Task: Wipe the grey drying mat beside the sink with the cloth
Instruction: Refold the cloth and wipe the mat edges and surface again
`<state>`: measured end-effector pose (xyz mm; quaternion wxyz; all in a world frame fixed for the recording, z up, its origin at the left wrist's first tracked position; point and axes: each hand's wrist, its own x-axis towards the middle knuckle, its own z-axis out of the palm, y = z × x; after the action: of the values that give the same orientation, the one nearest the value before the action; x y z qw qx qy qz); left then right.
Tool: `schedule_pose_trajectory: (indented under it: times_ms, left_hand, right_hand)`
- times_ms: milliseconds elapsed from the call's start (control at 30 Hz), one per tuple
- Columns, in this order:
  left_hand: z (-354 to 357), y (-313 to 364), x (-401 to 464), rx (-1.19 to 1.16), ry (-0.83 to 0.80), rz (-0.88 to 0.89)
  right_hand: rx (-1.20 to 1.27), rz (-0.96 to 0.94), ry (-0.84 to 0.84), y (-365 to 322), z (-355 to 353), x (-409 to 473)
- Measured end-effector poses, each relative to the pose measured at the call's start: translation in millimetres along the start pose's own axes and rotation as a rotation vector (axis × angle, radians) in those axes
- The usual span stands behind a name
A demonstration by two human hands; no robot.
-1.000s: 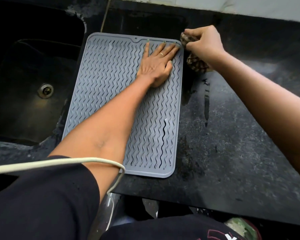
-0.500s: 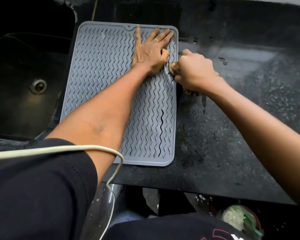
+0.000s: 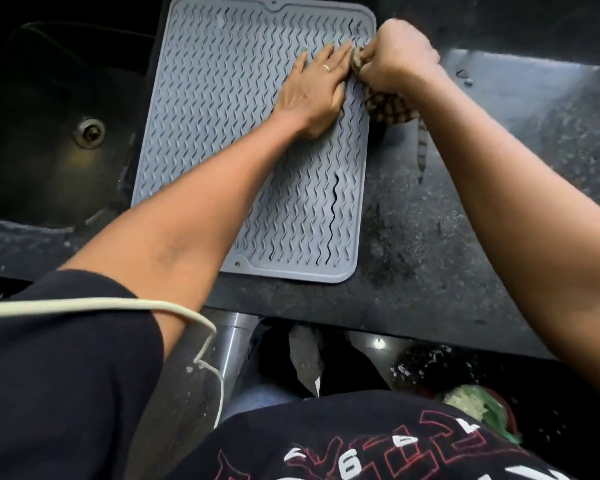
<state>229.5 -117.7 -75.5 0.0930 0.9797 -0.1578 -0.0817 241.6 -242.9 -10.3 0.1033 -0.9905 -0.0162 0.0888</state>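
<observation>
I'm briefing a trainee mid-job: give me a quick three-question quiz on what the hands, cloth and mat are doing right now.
1. True or false: the left hand lies flat on the grey mat.
2. Which hand grips the checked cloth?
3. The sink lies on which side of the mat: A the person's left, B the person's right?

Key: 1 true. 2 the right hand, fist closed at the mat's right edge. 3 A.

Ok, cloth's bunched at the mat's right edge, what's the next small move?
Probably drag the cloth leftward onto the mat: the right hand grips it half off the edge, while the left hand lies flat, pinning the mat.
</observation>
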Motion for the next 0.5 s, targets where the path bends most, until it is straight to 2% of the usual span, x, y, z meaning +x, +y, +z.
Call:
schedule_pose_trajectory:
  times_ms: [167, 333, 367, 433, 500]
  left_hand:
    - [-1.3, 6.4, -0.7, 0.007, -0.003, -0.024]
    - [-11.6, 13.5, -7.2, 0.017, -0.056, -0.054]
    - [-14.3, 14.4, -9.7, 0.021, -0.075, -0.05]
    - [-17.2, 13.3, -20.7, 0.016, -0.102, -0.004]
    - [-14.8, 10.9, -37.9, 0.0, -0.13, 0.056]
  right_hand:
    - [-0.002, -0.054, -0.21, 2.4, -3.5, -55.8]
    - [-0.092, -0.139, -0.579, 4.1, -25.9, -97.2]
    - [-0.08, -0.123, -0.598, 4.9, -33.4, -97.8]
    - [0.029, -0.087, -0.46, 8.0, -41.6, -90.7]
    - [0.181, -0.04, -0.196, 10.5, -36.9, -82.8]
